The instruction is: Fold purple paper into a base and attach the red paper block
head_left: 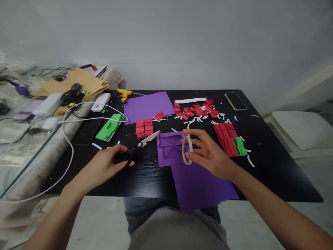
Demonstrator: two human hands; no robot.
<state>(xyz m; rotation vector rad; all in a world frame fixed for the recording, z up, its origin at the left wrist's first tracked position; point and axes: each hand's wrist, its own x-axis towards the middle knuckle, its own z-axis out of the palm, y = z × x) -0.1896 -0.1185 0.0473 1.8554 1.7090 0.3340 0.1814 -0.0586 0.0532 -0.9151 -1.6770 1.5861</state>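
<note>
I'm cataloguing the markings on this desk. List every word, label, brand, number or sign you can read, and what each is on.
No text can be read anywhere.
Scissors and tape roll: no legible marking.
Yellow glue gun: too small to tell.
Phone at right: no legible text on its dark screen.
Pink-and-lilac item at far left: too blurred to read.

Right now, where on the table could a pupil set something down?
Bare: the table between the left hand and near purple sheet; its right end, past the green squares and behind the right forearm. Crowded: behind the purple tray, with red pieces; leftward, with the black phone and green stack.
</note>
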